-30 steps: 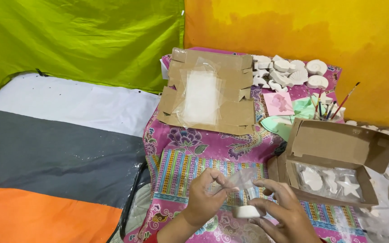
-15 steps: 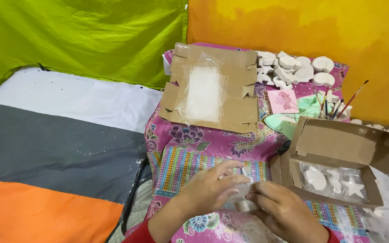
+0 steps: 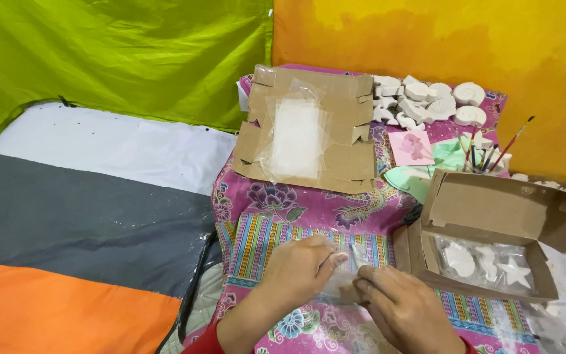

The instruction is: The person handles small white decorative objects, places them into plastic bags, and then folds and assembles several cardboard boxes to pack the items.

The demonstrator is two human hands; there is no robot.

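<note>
my left hand pinches the clear plastic bag | bag lies between both hands, long axis left-right, each hand touching it | my right hand grips its right end | one flattened cardboard box, one open box right, three white casts inside

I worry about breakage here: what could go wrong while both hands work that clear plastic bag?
The left hand and right hand pinch a clear plastic bag; it might tear. The open cardboard box of white plaster shapes sits just beside the right hand and could get knocked.
</note>
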